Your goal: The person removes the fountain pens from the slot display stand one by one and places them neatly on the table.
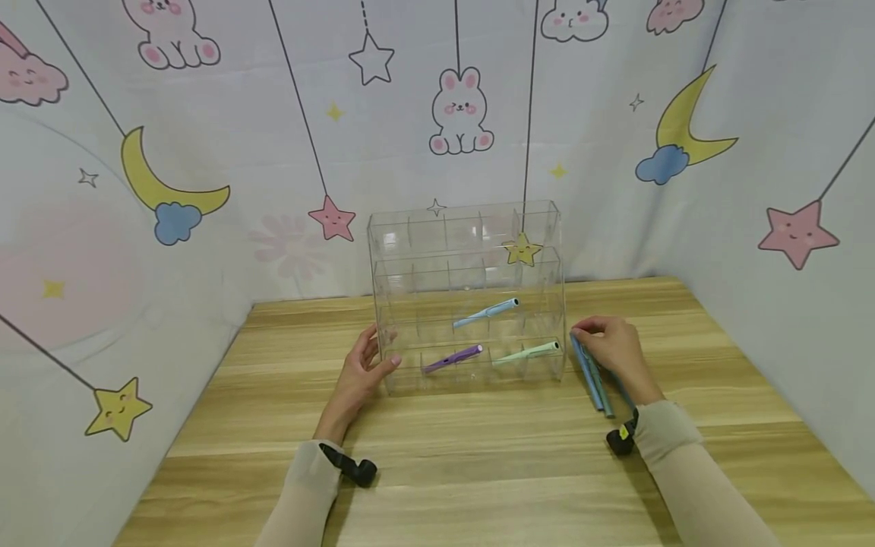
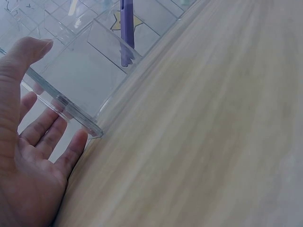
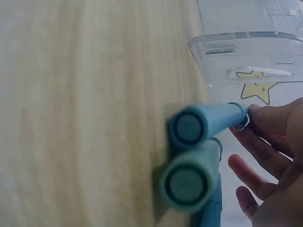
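A clear acrylic tiered organizer (image 1: 468, 296) stands on the wooden table (image 1: 478, 471), and it serves as the landmark here. Three pens already lie in its compartments: a light blue pen (image 1: 486, 312) in a middle tier, a purple pen (image 1: 452, 359) in the front row toward the left, and a mint green pen (image 1: 525, 352) in the front row toward the right. Each leans tilted in its own cell.

The left hand (image 1: 363, 372) rests against the organizer's left front corner, fingers straight and spread, the thumb along the wall; the left wrist view shows the palm flat against the clear edge (image 2: 66, 106), steadying rather than gripping.

Just to the right of the organizer, a small bundle of loose pens (image 1: 593, 377) lies on the table, in blue and teal tones. The right hand (image 1: 615, 351) lies over their far ends, its fingertips touching the topmost blue pen (image 3: 203, 124) near its clip. Whether the fingers have closed around it cannot be told; in the right wrist view they look fairly relaxed beside the barrel.

Judging by this, the sorting seems partly done: three pens are housed, at least three wait outside, and most compartments, including the whole top tier, remain unfilled.
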`<action>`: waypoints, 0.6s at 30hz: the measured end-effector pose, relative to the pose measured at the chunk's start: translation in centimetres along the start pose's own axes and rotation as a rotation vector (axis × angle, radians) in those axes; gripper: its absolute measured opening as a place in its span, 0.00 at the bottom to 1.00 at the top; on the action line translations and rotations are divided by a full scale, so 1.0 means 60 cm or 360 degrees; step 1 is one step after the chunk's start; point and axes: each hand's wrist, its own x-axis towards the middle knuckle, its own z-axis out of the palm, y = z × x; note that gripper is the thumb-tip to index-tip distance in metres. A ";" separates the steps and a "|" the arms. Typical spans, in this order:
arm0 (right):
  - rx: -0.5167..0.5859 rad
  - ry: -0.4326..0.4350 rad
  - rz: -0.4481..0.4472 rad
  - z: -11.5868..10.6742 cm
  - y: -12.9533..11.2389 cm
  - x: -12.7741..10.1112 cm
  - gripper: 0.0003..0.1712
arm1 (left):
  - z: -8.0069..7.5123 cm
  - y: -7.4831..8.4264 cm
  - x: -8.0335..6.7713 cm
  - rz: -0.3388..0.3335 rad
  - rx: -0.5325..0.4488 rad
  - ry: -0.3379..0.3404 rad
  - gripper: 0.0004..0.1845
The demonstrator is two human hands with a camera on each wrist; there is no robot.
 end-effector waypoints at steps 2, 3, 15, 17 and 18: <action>-0.0017 -0.0015 -0.0008 0.001 0.001 0.001 0.13 | 0.001 -0.001 0.000 -0.0002 0.0001 0.0001 0.43; -0.0027 -0.0019 -0.0018 0.002 0.002 0.001 0.12 | 0.001 -0.001 0.000 -0.0002 0.0003 0.0002 0.43; -0.0106 -0.0107 0.0054 0.014 0.009 0.000 0.14 | 0.000 -0.003 0.001 0.0007 0.0005 -0.0004 0.43; -0.0111 -0.0099 0.0068 0.015 0.010 0.001 0.13 | 0.000 -0.003 0.001 0.0009 0.0010 -0.0003 0.43; -0.0110 -0.0092 0.0071 0.016 0.010 0.001 0.13 | 0.000 -0.003 0.001 0.0008 0.0013 -0.0003 0.43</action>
